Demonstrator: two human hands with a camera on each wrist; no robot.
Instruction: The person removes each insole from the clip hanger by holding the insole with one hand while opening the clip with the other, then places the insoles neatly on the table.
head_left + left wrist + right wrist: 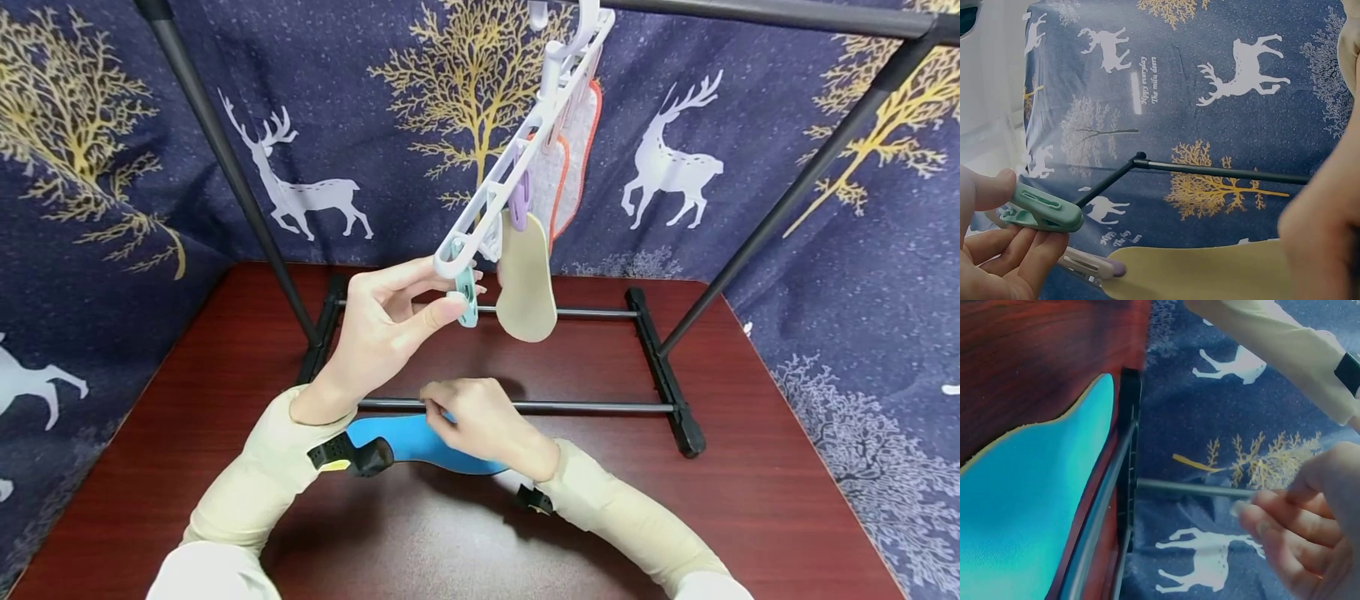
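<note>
My left hand (386, 325) pinches a teal clothes peg (467, 296) at the near end of a white clip hanger (491, 183). The left wrist view shows the thumb on one arm of the teal peg (1047, 207) and the fingers beneath it. My right hand (487, 417) hovers over a blue insole (401, 437) on the table, its fingers loosely curled and nothing visible in them. In the right wrist view the blue insole (1035, 487) lies apart from the fingers (1272, 525). A purple peg (519, 200) holds a beige insole (525, 283).
Farther along the hanger hang orange-edged grey pieces (577, 158). The hanger hooks onto the top bar (772, 12) of a black rack, whose lower bar (592, 407) crosses just behind the blue insole. A dark red table (750, 500) lies below; a deer-print cloth (420, 125) hangs behind.
</note>
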